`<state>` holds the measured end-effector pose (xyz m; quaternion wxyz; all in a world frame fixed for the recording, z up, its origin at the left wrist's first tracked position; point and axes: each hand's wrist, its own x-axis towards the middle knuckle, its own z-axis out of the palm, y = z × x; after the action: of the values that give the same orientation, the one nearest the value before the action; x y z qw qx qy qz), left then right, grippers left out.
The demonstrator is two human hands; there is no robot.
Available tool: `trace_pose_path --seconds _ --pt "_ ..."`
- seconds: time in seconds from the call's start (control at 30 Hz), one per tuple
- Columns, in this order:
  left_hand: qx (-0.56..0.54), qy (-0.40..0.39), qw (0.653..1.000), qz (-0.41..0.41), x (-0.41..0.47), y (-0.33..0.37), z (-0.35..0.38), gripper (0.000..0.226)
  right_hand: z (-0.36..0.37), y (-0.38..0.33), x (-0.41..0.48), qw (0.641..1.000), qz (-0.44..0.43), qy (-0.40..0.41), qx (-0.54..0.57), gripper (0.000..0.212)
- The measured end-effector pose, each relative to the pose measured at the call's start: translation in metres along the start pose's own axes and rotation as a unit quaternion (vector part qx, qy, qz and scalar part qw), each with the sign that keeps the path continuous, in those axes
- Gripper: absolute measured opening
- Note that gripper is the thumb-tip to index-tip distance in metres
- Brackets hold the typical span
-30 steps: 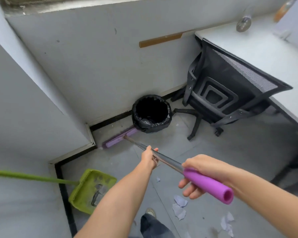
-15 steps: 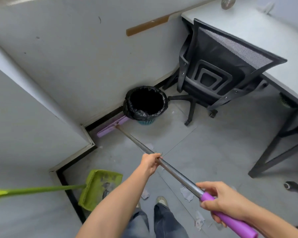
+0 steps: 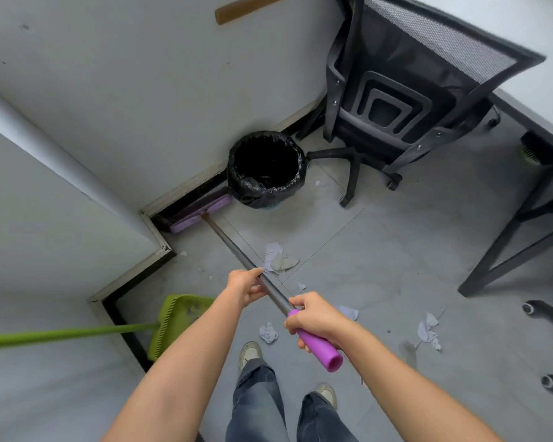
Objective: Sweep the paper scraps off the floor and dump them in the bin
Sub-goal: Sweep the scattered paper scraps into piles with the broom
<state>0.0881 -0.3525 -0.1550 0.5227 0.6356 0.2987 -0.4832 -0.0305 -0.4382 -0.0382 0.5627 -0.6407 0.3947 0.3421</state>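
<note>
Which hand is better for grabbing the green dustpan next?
Probably the left hand: the dustpan and its handle lie on that side, while the right hand grips the broom by its purple end and could hold it alone.

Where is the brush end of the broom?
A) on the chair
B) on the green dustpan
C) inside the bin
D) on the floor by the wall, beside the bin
D: the brush end of the broom lies on the floor along the wall, right beside the bin.
</note>
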Motion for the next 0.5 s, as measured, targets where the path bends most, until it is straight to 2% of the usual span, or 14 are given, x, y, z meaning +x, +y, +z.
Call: trace_pose_path --seconds 0.13,0.27,0.4,0.5 --pt "-0.034 -0.003 0.999 -0.01 -0.012 -0.014 0.021 0.018 -0.017 0.022 -0.016 1.0 0.011 -0.015 -0.021 0.054" --pt "-0.058 -0.027 0.997 -0.039 -0.031 -0.062 0.058 0.018 -0.049 0.076 -0.043 0.996 0.026 -0.02 -0.088 0.054" --pt "-0.098 -0.052 0.992 -0.065 -0.056 -0.139 0.121 0.015 -0.093 0.151 -0.087 0.982 0.038 -0.018 -0.184 0.026" --pt "-0.099 -0.063 0.99 -0.072 -0.083 -0.183 0.174 0.016 -0.127 0.202 -0.13 0.968 0.037 -0.004 -0.247 0.035"
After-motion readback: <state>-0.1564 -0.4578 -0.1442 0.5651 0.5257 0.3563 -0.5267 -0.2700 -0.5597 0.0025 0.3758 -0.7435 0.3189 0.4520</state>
